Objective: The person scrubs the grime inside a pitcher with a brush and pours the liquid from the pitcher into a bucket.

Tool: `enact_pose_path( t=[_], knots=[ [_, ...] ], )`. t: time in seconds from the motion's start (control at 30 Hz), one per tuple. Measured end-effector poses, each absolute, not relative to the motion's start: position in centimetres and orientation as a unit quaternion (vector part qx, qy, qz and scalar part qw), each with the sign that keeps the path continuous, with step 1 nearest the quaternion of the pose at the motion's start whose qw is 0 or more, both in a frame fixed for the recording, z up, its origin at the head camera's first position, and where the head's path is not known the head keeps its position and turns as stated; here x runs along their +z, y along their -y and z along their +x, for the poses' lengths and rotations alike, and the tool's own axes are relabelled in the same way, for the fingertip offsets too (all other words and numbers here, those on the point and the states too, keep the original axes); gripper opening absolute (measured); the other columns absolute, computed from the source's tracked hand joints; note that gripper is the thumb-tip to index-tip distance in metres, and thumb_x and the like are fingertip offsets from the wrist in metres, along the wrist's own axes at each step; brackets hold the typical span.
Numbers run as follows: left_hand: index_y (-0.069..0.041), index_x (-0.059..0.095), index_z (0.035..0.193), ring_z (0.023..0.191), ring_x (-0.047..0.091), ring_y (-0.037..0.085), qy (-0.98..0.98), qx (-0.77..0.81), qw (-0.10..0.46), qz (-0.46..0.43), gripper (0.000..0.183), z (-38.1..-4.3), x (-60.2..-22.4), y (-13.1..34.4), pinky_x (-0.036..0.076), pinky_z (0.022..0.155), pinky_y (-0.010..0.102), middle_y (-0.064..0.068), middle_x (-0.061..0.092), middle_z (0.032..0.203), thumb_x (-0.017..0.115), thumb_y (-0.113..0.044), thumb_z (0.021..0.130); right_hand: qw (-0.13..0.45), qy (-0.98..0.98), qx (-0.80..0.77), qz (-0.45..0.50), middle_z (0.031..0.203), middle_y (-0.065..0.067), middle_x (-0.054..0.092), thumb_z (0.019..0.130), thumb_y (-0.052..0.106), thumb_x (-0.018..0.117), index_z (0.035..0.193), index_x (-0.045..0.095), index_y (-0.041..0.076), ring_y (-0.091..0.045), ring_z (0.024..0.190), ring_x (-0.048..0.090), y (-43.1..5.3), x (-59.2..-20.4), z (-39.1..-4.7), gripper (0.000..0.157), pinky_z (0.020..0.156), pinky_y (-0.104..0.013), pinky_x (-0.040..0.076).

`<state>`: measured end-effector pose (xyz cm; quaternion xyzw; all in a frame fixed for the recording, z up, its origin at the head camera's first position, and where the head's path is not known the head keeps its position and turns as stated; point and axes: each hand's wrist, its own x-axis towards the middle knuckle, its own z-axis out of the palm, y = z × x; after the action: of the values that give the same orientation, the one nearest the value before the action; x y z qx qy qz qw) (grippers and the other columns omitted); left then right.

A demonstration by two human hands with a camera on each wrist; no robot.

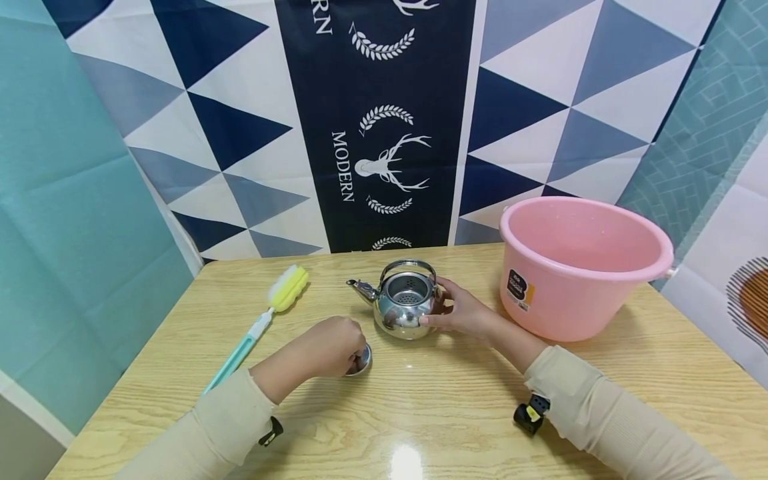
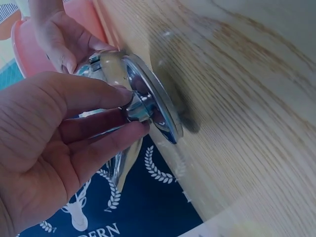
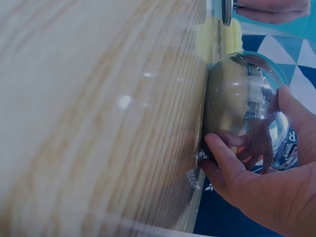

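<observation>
A shiny metal teapot [image 1: 403,315] with a raised loop handle and a spout to the left stands upright on the table. Its top is uncovered, showing a perforated strainer [image 1: 409,291] inside. On its right side my right hand [image 1: 459,310] holds the round body, thumb and fingers spread around it; the right wrist view shows the fingertips [image 3: 217,143] against the polished wall. My left hand [image 1: 336,347] pinches the knob [image 2: 139,107] of a round metal lid [image 2: 160,101] between thumb and fingers. That lid is close over the tabletop, in front of the pot and to its left.
A large pink bucket [image 1: 576,280] stands at the right rear of the wooden table [image 1: 456,427]. To the left lies a bottle brush [image 1: 288,288] with a yellow and white sponge head and teal handle. Patterned sheeting [image 1: 384,133] hangs behind the table.
</observation>
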<state>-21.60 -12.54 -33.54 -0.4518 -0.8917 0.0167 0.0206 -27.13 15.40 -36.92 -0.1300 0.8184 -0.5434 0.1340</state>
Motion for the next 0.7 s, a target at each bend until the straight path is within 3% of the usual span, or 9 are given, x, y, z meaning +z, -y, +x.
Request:
enact_pose_path(
  t=[0.2,0.7],
  knots=[
    [-0.020,0.024,0.058,0.060,0.017,0.009,0.900,0.026,0.007,-0.435,0.048,-21.8,-33.5,13.1,0.016,0.055,0.024,-0.006,0.019,0.062,0.059,0.012,0.068,0.127,-0.828,-0.531,-0.126,0.146,-0.033,0.033,0.081,0.022,0.082,0.155,0.019,0.008,-0.045,0.124,0.047,-15.3,-36.8,-27.1,0.099,0.101,-0.049,0.045],
    [-0.018,0.024,0.059,0.057,0.015,0.010,0.918,0.034,-0.014,-0.394,0.047,-23.0,-33.5,14.2,0.016,0.055,0.025,-0.005,0.016,0.061,0.058,0.013,0.070,0.130,-0.827,-0.532,-0.127,0.147,-0.032,0.032,0.081,0.022,0.082,0.155,0.018,0.009,-0.045,0.124,0.047,-15.4,-36.9,-27.1,0.099,0.098,-0.047,0.047]
  ],
)
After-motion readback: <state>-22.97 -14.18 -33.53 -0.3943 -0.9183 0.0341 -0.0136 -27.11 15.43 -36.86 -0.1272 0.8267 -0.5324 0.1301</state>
